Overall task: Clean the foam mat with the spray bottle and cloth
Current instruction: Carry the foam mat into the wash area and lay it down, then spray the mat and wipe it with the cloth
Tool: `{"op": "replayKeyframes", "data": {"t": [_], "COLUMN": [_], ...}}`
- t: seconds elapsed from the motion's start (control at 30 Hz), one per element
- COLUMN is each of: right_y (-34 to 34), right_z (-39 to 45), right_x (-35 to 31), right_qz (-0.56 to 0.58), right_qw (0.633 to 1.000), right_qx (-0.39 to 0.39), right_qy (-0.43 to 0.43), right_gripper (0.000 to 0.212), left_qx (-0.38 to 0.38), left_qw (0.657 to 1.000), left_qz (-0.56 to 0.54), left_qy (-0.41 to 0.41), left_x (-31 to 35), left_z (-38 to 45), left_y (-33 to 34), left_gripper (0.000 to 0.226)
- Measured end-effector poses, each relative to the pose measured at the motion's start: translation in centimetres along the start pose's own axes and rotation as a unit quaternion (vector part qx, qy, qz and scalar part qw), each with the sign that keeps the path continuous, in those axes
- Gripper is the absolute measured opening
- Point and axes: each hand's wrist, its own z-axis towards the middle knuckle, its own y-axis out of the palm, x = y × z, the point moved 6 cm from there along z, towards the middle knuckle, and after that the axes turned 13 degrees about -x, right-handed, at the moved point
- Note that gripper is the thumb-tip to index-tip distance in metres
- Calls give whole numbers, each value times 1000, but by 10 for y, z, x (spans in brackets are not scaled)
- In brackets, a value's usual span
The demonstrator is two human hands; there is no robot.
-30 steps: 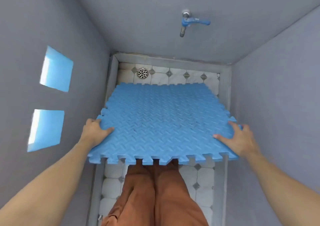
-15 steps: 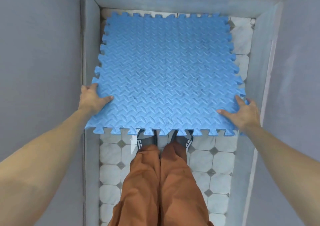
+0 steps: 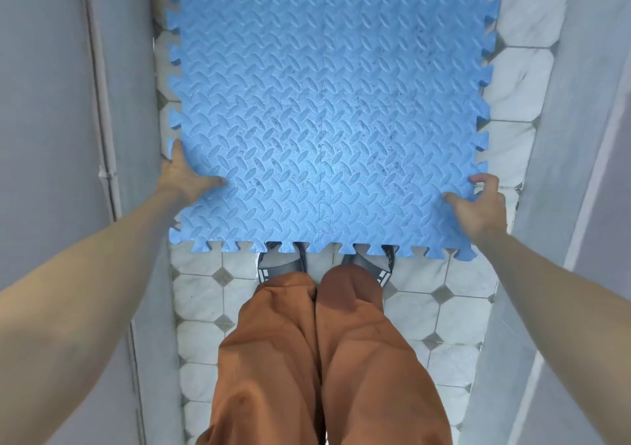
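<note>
Gripping the blue foam mat at its near corners — left hand and right hand are each clamping an edge, thumbs on top. Mat is spanning the tiled floor between grey walls, dark specks showing — sandals are peeking from under its near edge.

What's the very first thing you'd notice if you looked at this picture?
The big blue foam mat with puzzle-tooth edges fills the upper middle, held at its near corners by the left hand and the right hand. Below it, rust-orange trousers stand on the white tiled floor, between grey walls.
</note>
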Motion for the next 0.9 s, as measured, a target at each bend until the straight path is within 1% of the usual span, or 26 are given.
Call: {"op": "replayKeyframes", "data": {"t": [0.1, 0.2, 0.27, 0.37, 0.43, 0.5, 0.53, 0.6, 0.63, 0.7, 0.77, 0.83, 0.9], "right_y": [3, 6, 5, 0, -12, -34, -51, -93, -119, -177, -238, -295, -341], "right_z": [9, 9, 3, -19, -46, -81, -102, -152, -181, -246, -317, -389, -455], "right_x": [0, -7, -19, -50, -80, -118, -142, -197, -227, -288, -343, -389, -421], "right_qz": [6, -44, -67, -89, -108, -95, -74, -17, 13, 70, 123, 172, 195], "right_qw": [999, 997, 995, 995, 993, 993, 993, 988, 980, 952, 908, 857, 809], "right_qx": [-5, -31, -43, -40, -36, -17, -1, 47, 75, 141, 206, 255, 297], "right_qy": [33, 57, 55, 23, -17, -66, -90, -147, -182, -264, -344, -413, -467], "right_gripper": [52, 66, 70, 67, 67, 67, 67, 69, 71, 72, 70, 67, 69], "left_qx": [-8, -19, -15, -2, 8, 31, 51, 111, 155, 259, 347, 408, 460], "left_qw": [999, 999, 997, 992, 985, 974, 970, 956, 941, 892, 833, 774, 716], "left_qz": [-30, -3, 12, 31, 73, 98, 84, 6, -37, -101, -166, -221, -240], "left_qy": [13, 49, 76, 118, 158, 200, 222, 270, 297, 355, 399, 431, 468], "left_x": [10, 34, 55, 89, 115, 144, 158, 190, 206, 237, 263, 286, 305], "left_z": [4, -3, -14, -39, -70, -111, -135, -189, -219, -288, -363, -436, -501], "left_y": [4, 3, 1, -9, -23, -47, -65, -114, -144, -207, -269, -326, -371], "left_gripper": [118, 114, 112, 106, 98, 89, 85, 77, 71, 57, 45, 38, 35]}}
